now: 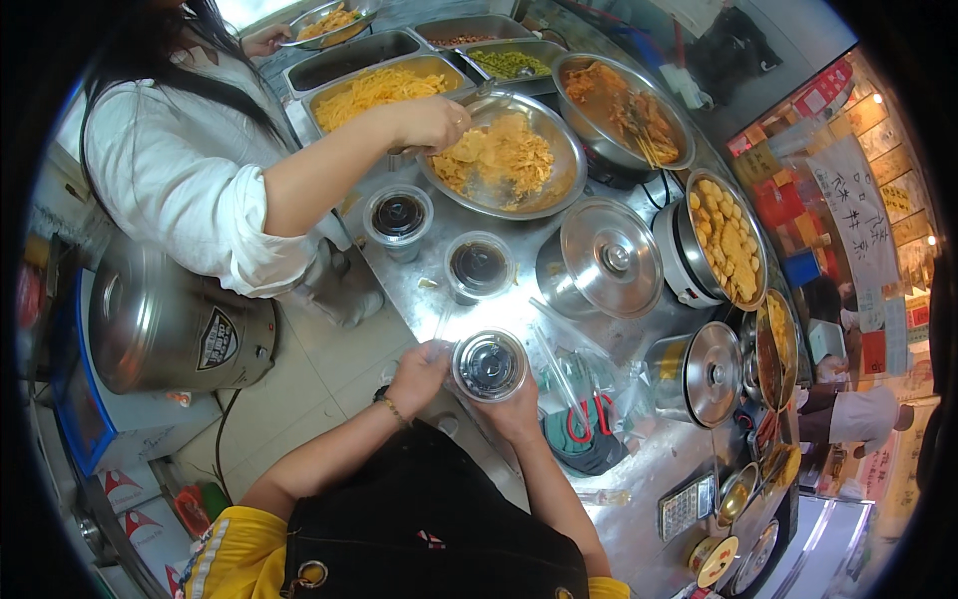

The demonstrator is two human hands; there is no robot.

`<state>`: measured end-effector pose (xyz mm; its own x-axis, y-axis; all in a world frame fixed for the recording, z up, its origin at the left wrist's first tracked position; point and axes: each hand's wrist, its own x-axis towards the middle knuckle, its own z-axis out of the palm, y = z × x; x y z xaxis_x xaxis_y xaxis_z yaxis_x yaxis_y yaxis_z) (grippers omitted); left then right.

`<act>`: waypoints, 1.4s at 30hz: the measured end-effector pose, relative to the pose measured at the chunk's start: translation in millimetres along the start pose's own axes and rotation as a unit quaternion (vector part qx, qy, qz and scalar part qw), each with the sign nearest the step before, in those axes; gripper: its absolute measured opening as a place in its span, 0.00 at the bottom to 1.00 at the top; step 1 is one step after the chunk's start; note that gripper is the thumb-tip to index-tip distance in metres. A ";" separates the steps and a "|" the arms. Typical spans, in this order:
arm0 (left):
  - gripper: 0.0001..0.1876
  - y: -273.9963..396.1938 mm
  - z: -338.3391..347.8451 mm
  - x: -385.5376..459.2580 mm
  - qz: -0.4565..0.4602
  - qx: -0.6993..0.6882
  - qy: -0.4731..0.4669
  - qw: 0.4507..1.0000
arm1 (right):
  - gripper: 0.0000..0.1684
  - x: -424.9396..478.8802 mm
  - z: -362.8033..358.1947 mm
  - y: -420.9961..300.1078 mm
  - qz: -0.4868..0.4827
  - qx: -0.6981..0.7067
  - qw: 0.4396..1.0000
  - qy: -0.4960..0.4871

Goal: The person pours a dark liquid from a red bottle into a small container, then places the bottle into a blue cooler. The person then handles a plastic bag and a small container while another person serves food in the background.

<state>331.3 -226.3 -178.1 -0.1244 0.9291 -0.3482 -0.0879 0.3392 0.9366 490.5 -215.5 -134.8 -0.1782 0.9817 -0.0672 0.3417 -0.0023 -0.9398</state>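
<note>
A clear plastic cup with a lid (490, 365) and dark contents is held between my two hands at the near edge of the steel table. My left hand (420, 380) grips its left side, with fingers partly hidden behind the cup. Around its lower right side is my right hand (515, 408). Farther up the table stand two more clear cups of dark liquid, one in the middle (480, 263) and another (398, 215) to its upper left. Right of my hands lie clear plastic bags and red-handled scissors (589, 421) on a dark green cloth (576, 443).
A co-worker's hand (434, 123) reaches over a steel bowl of yellow shredded food (572, 168). Lidded steel pots (610, 258) (711, 374) and a pan of round food pieces (722, 243) line the right. A calculator (687, 507) lies nearer. At left stands a large steel barrel (172, 322).
</note>
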 end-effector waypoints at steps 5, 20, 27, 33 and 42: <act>0.12 31.0 -11.6 -9.2 -0.045 0.019 -0.032 0.998 | 0.39 4.7 -27.5 -6.7 -0.035 -0.134 0.990 -0.037; 0.13 62.6 -22.3 -15.1 0.003 0.261 -0.017 0.965 | 0.05 24.0 -57.1 32.3 0.077 -0.220 0.970 0.066; 0.13 82.7 -21.3 -25.6 0.036 0.056 -0.023 0.997 | 0.07 25.6 -68.2 -35.4 0.135 0.217 0.967 0.017; 0.16 131.3 -1.8 -41.0 0.094 0.013 -0.121 0.988 | 0.11 22.7 -62.8 -87.9 0.117 0.261 0.958 -0.033; 0.19 154.9 -2.5 -44.3 0.083 -0.022 -0.177 0.980 | 0.17 14.5 -59.4 -112.6 0.058 0.117 0.990 -0.052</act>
<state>320.8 -215.3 -17.6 0.2097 0.9665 -0.1481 -0.1393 0.1795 0.9738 504.2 -189.7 -10.1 -0.2487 0.9474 -0.2014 0.1453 -0.1691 -0.9748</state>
